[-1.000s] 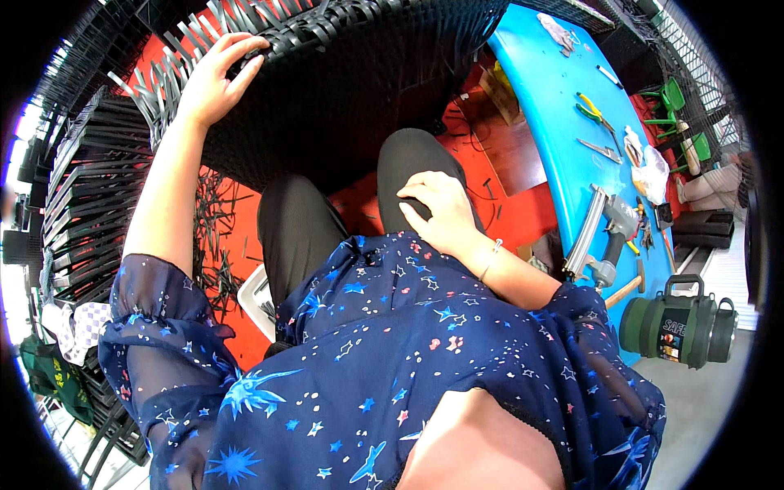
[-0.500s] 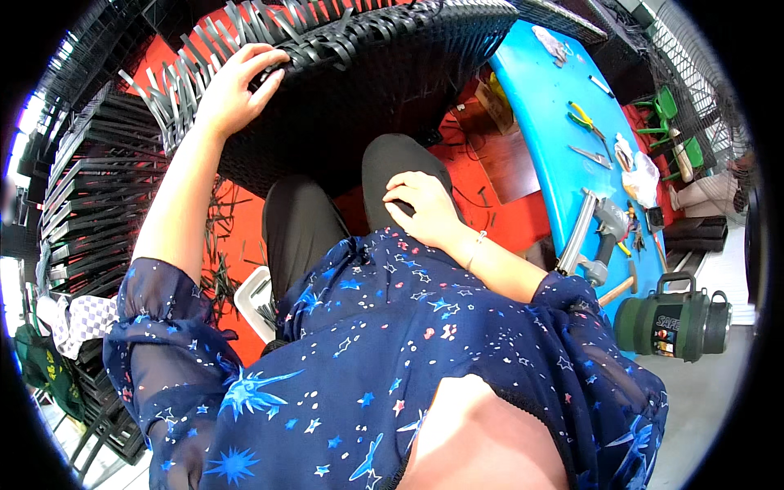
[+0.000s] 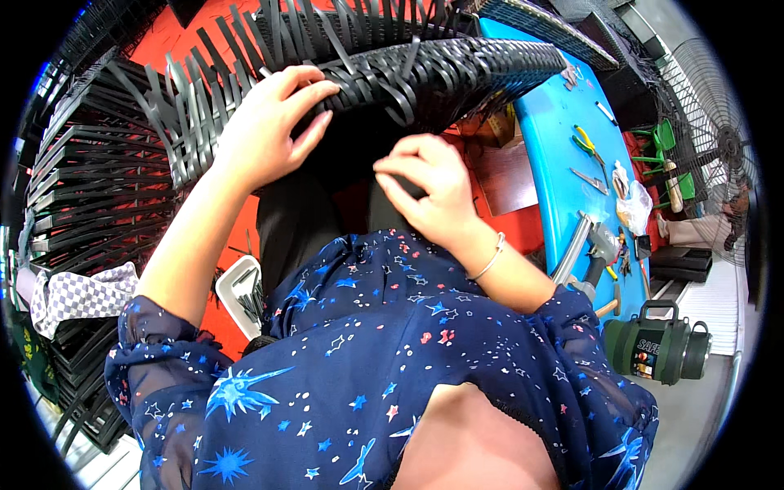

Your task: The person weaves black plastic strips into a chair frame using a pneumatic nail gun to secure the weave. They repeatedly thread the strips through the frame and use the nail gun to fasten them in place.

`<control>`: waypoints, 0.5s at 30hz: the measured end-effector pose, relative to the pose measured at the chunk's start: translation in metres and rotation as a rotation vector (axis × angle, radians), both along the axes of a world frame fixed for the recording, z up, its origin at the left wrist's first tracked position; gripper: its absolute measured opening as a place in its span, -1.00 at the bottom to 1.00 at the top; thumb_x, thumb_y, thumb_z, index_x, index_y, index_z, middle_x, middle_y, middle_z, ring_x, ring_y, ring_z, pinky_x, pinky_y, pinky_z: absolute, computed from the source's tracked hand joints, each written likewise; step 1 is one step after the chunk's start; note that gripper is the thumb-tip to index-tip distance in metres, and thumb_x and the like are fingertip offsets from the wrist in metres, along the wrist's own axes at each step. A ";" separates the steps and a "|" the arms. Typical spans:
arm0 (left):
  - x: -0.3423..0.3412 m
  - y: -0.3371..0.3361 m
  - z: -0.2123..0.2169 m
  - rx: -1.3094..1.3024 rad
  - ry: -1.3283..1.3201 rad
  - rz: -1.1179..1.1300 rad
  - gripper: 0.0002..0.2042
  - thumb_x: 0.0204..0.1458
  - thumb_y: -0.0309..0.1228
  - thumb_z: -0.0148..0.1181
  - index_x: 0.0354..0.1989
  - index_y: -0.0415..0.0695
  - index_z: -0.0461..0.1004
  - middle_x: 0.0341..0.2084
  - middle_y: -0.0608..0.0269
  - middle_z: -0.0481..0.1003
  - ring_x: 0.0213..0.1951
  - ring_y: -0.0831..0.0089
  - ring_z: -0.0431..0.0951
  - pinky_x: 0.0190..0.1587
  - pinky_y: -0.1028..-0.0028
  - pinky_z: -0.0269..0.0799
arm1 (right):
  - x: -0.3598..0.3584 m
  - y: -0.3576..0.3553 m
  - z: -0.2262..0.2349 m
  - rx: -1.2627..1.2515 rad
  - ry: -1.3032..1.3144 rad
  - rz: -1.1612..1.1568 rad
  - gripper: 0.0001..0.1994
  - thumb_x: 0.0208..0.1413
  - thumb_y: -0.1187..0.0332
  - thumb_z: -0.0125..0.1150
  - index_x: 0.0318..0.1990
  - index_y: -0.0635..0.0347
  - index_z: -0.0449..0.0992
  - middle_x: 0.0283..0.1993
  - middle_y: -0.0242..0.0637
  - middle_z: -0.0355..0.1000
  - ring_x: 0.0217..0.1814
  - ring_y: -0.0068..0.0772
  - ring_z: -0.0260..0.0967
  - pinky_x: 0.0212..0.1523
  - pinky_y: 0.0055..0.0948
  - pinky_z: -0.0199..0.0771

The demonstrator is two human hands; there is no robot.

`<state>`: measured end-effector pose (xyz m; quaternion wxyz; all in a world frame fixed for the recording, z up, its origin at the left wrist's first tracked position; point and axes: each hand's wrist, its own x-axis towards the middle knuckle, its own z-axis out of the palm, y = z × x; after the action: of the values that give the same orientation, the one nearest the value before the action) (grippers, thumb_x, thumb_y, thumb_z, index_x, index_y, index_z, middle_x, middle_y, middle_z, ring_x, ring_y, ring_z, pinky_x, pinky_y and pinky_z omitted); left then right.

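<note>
A black panel woven from flat strips (image 3: 457, 72) lies across the top of the view, with many loose strip ends (image 3: 282, 41) standing up along its left and far side. My left hand (image 3: 273, 126) grips the panel's near edge, fingers over the weave and thumb apart from them. One strip loops down from the edge just right of those fingers. Over my thigh, my right hand (image 3: 433, 188) is raised in the air, fingers bent and apart, with nothing visible in it. The panel's underside is dark and hidden.
On the right, a blue table (image 3: 543, 147) carries yellow-handled pliers (image 3: 585, 143), scissors (image 3: 590, 181), a power tool (image 3: 603, 245) and a plastic bag (image 3: 635, 208). Beside it stands a green flask (image 3: 657, 347). A white bin (image 3: 238, 298) sits left of my legs; black slatted frames (image 3: 106, 192) are stacked beyond.
The panel's near edge has shifted toward me and to the right. My left hand has moved right and nearer along with it. My right hand has lifted off my thigh.
</note>
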<state>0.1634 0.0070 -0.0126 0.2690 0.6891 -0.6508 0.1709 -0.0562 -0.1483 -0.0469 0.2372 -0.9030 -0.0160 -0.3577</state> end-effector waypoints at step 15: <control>-0.063 0.029 0.042 -0.061 -0.050 0.096 -0.69 0.07 -0.45 0.34 0.02 -0.08 0.59 0.09 0.13 0.51 0.09 0.13 0.56 0.16 0.23 0.47 | 0.042 -0.001 0.052 -0.106 -0.259 -0.077 -0.81 -0.09 0.41 0.42 -0.31 0.06 0.54 -0.08 -0.30 0.42 0.06 -0.16 0.40 0.20 -0.10 0.24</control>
<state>0.1008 0.0361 0.0298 0.2649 0.7064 -0.6183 0.2205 -0.0145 -0.1494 0.0047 0.1712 -0.8605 -0.0308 -0.4789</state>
